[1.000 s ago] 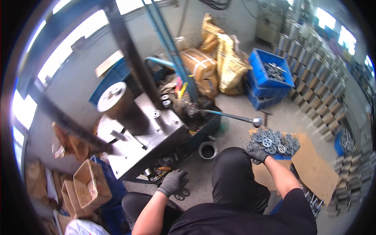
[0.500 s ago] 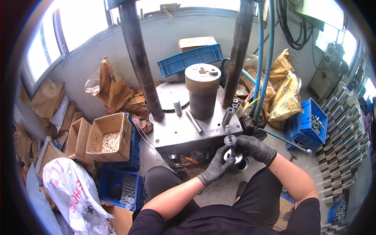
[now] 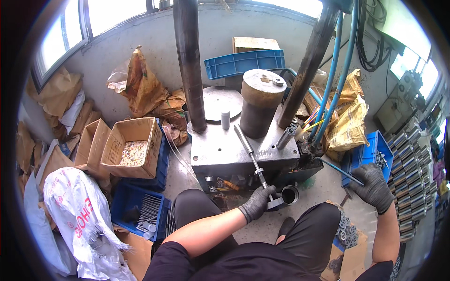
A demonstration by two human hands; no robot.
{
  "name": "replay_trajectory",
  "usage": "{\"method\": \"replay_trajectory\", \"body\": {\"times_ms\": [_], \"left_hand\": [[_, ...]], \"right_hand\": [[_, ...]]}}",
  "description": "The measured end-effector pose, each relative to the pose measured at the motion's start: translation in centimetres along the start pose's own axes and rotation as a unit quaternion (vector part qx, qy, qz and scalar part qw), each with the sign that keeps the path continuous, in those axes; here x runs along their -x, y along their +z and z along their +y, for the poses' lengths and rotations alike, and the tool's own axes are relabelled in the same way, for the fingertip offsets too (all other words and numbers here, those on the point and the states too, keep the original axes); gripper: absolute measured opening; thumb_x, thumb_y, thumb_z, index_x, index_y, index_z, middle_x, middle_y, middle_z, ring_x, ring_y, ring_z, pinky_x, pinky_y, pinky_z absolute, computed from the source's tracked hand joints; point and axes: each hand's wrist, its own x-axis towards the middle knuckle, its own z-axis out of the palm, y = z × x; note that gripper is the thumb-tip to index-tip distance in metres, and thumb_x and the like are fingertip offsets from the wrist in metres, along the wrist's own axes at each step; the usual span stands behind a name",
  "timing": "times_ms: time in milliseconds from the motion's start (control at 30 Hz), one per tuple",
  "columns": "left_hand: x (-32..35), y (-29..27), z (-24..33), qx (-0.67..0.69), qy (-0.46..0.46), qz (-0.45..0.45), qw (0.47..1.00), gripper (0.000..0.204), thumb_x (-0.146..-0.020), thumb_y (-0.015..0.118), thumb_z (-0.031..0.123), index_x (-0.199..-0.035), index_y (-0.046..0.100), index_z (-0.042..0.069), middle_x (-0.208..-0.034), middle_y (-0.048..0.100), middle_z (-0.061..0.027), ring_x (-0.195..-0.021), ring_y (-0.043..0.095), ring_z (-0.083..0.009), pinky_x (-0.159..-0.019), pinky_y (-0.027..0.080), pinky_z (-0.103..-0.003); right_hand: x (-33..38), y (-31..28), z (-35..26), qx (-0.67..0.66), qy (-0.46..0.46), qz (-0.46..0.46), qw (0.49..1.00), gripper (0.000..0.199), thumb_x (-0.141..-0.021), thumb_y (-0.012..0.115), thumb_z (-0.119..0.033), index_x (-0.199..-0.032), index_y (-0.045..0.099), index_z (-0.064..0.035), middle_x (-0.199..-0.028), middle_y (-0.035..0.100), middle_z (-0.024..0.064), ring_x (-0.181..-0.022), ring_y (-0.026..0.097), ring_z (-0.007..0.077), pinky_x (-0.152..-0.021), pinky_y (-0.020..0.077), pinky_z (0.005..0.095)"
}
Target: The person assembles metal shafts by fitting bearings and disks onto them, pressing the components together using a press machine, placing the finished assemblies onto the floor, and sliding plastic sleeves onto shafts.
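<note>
My left hand (image 3: 257, 203), in a dark grey glove, is closed round a slim metal rod (image 3: 264, 181). A metal collar (image 3: 258, 172) sits partway along the rod, and a wider grey end piece (image 3: 275, 203) shows just below my fingers. The rod slants away toward the press table (image 3: 213, 152), in line with a thicker metal bar (image 3: 243, 138); whether the two touch is unclear. An open metal cylinder (image 3: 290, 194) stands next to the end piece. Off to the right, my gloved right hand (image 3: 375, 187) is closed over the end of a blue lever (image 3: 340, 171).
Two dark posts (image 3: 188, 70) rise from the press table. On it stand a large steel cylinder (image 3: 263, 105) and a small grey cylinder (image 3: 225, 120). Blue crates (image 3: 140, 210) and cardboard boxes (image 3: 154, 152) lie left. Stacked metal tubes (image 3: 410, 175) line the right.
My right hand has left the held part and moved right onto the lever's end. My left hand keeps the rod, now slanting toward the table. The view has shifted.
</note>
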Motion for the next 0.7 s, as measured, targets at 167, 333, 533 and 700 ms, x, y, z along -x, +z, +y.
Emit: {"method": "replay_trajectory", "body": {"times_ms": [167,333,533,700], "left_hand": [[-2.5,-0.8,0.8,0.047,-0.005,0.002,0.999,0.026,-0.104,0.066,0.030,-0.106,0.061,0.005,-0.100,0.074,-0.0155,-0.091,0.076,-0.0304,-0.084,0.065,-0.048],[-3.5,-0.7,2.9,0.187,-0.014,0.037,0.982,0.023,-0.103,0.069,0.029,-0.105,0.060,0.007,-0.100,0.072,-0.0157,-0.093,0.075,-0.0333,-0.088,0.064,-0.049],[-3.6,-1.3,3.2,0.018,0.052,0.039,0.998,0.027,-0.106,0.064,0.027,-0.119,0.058,0.006,-0.105,0.073,-0.0139,-0.094,0.075,-0.0284,-0.084,0.064,-0.045],[-4.5,-2.6,1.4,-0.191,0.156,0.115,0.962,0.026,-0.107,0.060,0.028,-0.122,0.056,0.007,-0.103,0.072,-0.0105,-0.091,0.072,-0.0213,-0.078,0.063,-0.039]], "right_hand": [[1.7,-1.2,1.5,0.044,0.062,-0.024,0.997,0.030,-0.081,0.082,-0.026,-0.102,0.077,-0.0043,-0.095,0.071,0.0167,-0.094,0.065,0.0390,-0.087,0.0515,0.0491],[2.1,-0.7,1.4,-0.138,0.180,-0.093,0.970,0.041,-0.083,0.082,-0.026,-0.116,0.076,-0.0034,-0.108,0.072,0.0201,-0.097,0.071,0.0397,-0.087,0.0569,0.0477],[2.3,0.0,2.2,-0.042,0.108,-0.082,0.990,0.046,-0.082,0.077,-0.020,-0.127,0.072,-0.0067,-0.118,0.072,0.0182,-0.103,0.072,0.0392,-0.093,0.0576,0.0446],[1.7,0.3,1.9,-0.010,0.083,-0.096,0.992,0.043,-0.081,0.075,-0.022,-0.121,0.074,-0.0058,-0.114,0.072,0.0184,-0.098,0.072,0.0386,-0.088,0.0580,0.0464]]}}
